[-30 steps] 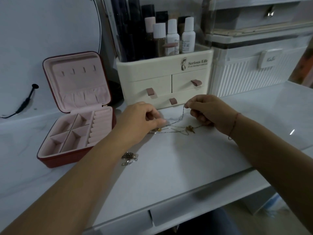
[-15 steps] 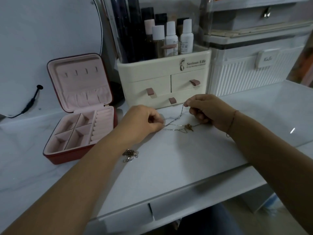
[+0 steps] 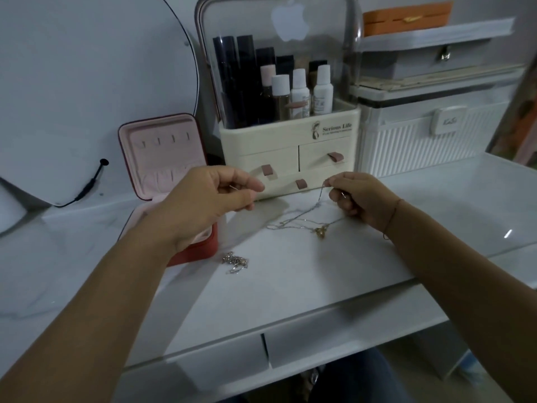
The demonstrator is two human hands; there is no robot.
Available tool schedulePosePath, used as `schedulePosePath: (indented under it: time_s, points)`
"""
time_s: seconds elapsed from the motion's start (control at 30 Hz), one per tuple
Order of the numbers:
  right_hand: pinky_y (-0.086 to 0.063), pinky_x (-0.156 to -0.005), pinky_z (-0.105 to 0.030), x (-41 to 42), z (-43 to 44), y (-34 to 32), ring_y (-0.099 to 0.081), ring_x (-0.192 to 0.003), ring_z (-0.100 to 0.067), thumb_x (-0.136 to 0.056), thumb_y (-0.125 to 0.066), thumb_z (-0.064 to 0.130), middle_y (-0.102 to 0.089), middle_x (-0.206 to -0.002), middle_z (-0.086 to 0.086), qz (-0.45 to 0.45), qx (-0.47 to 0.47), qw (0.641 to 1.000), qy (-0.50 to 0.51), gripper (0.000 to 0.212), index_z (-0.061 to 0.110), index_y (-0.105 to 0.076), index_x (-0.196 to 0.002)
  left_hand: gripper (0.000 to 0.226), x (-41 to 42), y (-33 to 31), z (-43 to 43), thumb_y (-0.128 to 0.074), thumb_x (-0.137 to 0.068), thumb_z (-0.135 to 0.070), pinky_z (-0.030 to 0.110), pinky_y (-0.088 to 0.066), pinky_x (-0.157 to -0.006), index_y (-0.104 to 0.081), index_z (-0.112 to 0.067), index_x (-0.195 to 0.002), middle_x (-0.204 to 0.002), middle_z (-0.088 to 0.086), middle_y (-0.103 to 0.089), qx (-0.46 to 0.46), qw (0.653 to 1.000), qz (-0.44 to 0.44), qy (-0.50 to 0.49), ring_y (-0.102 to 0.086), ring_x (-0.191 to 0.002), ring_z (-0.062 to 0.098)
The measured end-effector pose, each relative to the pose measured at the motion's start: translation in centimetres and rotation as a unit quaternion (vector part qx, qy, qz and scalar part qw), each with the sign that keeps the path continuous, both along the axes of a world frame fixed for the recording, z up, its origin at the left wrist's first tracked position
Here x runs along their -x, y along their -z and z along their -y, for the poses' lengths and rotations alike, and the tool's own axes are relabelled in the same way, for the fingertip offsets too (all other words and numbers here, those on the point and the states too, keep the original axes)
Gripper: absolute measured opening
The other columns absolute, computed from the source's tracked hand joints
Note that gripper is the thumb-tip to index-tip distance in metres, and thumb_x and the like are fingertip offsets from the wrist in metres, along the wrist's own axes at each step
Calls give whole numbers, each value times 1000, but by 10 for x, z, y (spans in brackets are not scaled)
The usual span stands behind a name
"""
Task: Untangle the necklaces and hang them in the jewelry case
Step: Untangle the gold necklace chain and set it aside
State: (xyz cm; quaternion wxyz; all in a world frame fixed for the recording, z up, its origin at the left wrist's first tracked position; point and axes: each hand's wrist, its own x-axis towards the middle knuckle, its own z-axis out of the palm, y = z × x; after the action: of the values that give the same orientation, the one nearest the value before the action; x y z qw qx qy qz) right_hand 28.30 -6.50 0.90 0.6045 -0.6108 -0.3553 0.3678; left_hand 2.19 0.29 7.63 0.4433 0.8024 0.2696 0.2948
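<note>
Fingers (image 3: 251, 188) of left hand (image 3: 203, 203) and right hand (image 3: 364, 199) pinching necklace chain (image 3: 302, 218), jewelry case (image 3: 162, 154) open, bottles (image 3: 299, 93) in organizer (image 3: 270, 138).

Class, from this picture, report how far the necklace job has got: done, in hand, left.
Done: the jewelry case stands open, but its lid hooks are bare, so nothing is hung. In hand: the right hand pinches a strand of the tangled necklaces, raised above the table; the left hand seems to pinch another. Left: freeing those chains, the small silver heap by the case, and all the hanging.
</note>
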Motion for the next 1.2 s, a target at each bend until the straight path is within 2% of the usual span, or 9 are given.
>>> schedulePosePath:
  time_s: [0.1,0.23,0.33,0.5,0.67,0.83,0.93,1.1,1.2]
  points:
    - [-20,-33,-16,-2,0,-4,-27,-33,-4,-99,-43,13,-68,-75,-8,-111,-8,993,-44,22,10,-51,-79,27,3,6,6,-61,-83,5,17,-45,-70,-74,-18,-84,-71,5,-68,-21,998,-60,-13,-59,-65,7]
    - [-22,-32,-14,-5,3,-13,-26,-33,-3,-100,-36,15,-68,-114,-11,-164,-50,980,-96,22,13,-45,-80,31,2,16,20,-57,-81,4,12,-44,-56,-75,-21,-80,-73,-2,-70,-18,987,-156,22,-53,-60,2]
    - [-26,-36,-14,-8,4,-24,-29,-38,-4,-100,-37,13,-65,-122,-11,-107,-69,987,-97,14,9,-48,-91,32,-2,26,25,-56,-83,0,17,-45,-57,-76,-23,-80,-76,-7,-73,-17,978,-203,41,-56,-61,2]
    - [-38,-44,-16,-5,9,-56,-39,-51,-7,-100,-41,13,-66,-121,-9,7,-69,995,-77,21,-1,-50,-112,29,-7,37,31,-56,-84,-3,8,-47,-65,-75,-25,-85,-78,-18,-72,-6,968,-241,61,-65,-72,-6]
    - [-46,-51,-15,7,19,-99,-48,-56,-6,-100,-43,19,-65,-121,-6,118,-86,984,-101,21,7,-60,-107,20,-17,38,33,-55,-87,-10,6,-44,-58,-70,-23,-84,-82,-12,-67,-26,963,-265,49,-57,-64,-5]
    - [-42,-50,-17,19,18,-133,-44,-53,-5,-99,-46,22,-65,-122,-5,166,-124,970,-125,20,9,-58,-109,20,-31,36,38,-48,-87,-1,6,-40,-52,-66,-4,-94,-75,-7,-57,-26,961,-265,76,-49,-49,-9]
    - [-34,-47,-16,29,16,-149,-38,-50,-5,-99,-47,20,-64,-125,-9,153,-150,965,-151,14,9,-54,-105,16,-39,32,38,-47,-88,-2,8,-40,-46,-59,-10,-96,-75,-5,-59,1,963,-260,78,-52,-47,-4]
    - [-27,-45,-16,38,12,-167,-32,-47,-4,-99,-47,20,-64,-125,-11,146,-166,955,-199,9,15,-52,-92,7,-58,31,18,-57,-89,-19,18,-42,-61,-55,-26,-90,-92,-6,-65,-64,972,-225,14,-61,-81,8]
    - [-25,-46,-18,41,9,-173,-30,-47,-4,-100,-46,21,-64,-126,-10,143,-167,952,-213,13,18,-54,-89,28,-69,21,7,-59,-92,-34,19,-38,-66,-50,-21,-115,-95,-14,-54,-17,994,-97,-44,-50,-84,-2]
